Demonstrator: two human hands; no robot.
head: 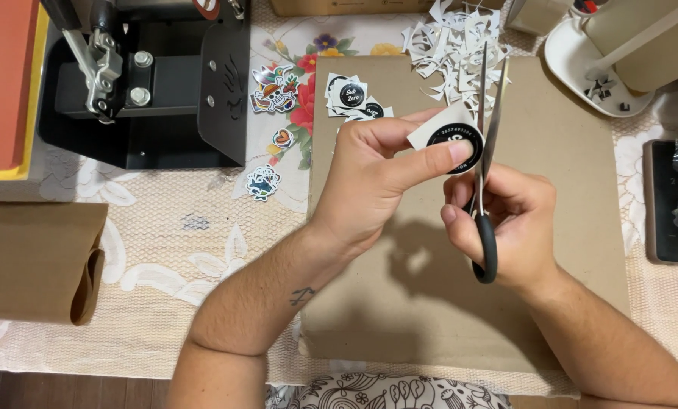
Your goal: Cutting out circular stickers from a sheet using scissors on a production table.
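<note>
Black-and-white round sticker sits just above centre, pinched between thumb and forefinger of the left hand, fingers closed on its paper edge. The right hand grips the scissors, blades open only a sliver against the sticker's right rim. By the look of it the trimming is partway: cut stickers lie at eleven o'clock, paper scraps at twelve, on the brown cardboard sheet. The thumb hides part of the sticker, so the uncut remainder cannot be told
</note>
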